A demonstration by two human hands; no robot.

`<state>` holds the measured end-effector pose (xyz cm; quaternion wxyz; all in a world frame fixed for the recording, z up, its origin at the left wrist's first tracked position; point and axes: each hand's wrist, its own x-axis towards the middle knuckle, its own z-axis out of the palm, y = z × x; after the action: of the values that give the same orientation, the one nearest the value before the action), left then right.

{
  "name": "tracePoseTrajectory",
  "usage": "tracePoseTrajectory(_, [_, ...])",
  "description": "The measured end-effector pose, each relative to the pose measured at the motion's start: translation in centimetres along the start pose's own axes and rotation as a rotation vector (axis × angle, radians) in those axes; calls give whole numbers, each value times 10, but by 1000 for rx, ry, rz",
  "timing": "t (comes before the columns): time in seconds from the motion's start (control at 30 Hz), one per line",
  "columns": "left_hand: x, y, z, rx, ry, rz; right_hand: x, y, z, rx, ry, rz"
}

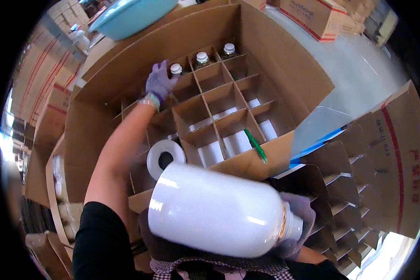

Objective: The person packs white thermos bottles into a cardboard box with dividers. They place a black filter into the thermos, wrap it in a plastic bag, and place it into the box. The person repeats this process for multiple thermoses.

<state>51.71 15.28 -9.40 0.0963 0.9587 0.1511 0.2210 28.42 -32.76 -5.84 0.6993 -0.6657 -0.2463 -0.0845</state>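
Observation:
My right hand (297, 223), in a purple glove, is closed around the neck end of a large glossy white bottle (214, 210). The bottle lies sideways in front of my body, its cap end to the right, with a gold ring at the neck. My left hand (160, 84), also gloved, reaches to the back of a divided cardboard box (266, 60). Its fingers are apart, beside a white-capped bottle (176, 69). Two more capped bottles (201, 58) stand in the back row. A white ring-shaped roll (155, 158) sits at the dividers near my left forearm.
A green pen-like tool (255, 145) leans on the box's near edge. To the right stands another carton (401, 158) with dividers (336, 186). Beyond the box are a light-blue basin (130, 18) and a closed carton (312, 16). Stacked cartons (46, 70) line the left.

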Motion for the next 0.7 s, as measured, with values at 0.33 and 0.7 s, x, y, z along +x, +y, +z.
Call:
tracePoseTrajectory(0.33, [63,-25,24,214,-235,-200,16,12,-2,27,-135,40])
tracePoseTrajectory(0.7, [-219,83,-355,-127,293,352,12,-10,24,589,323,273])
